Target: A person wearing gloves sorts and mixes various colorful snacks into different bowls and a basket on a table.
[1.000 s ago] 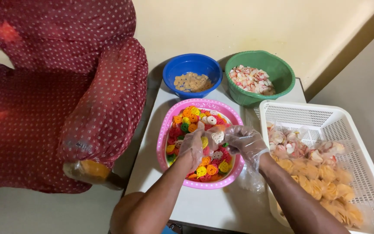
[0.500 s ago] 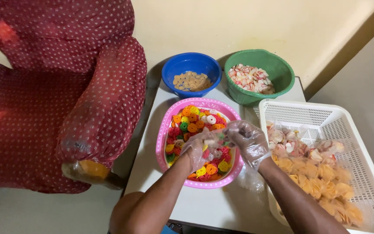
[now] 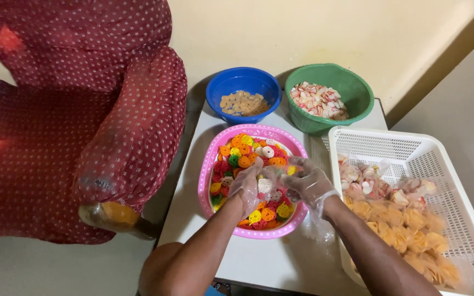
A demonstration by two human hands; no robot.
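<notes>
Two bowls (image 3: 243,82) at table's (image 3: 259,263) back, basin (image 3: 206,170) before them, basket (image 3: 440,159) right, armchair (image 3: 83,120) left.

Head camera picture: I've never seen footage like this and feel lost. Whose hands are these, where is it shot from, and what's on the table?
The camera sits on a person's head and looks down at their own two hands, both in thin clear plastic gloves. The left hand and right hand meet over a pink bowl of colourful wheel-shaped crackers, holding a few pieces between them. Behind stand a blue bowl of pale chips and a green bowl of pink-and-white pieces. At right, a white basket holds filled clear packets. A red dotted armchair stands at left.
</notes>
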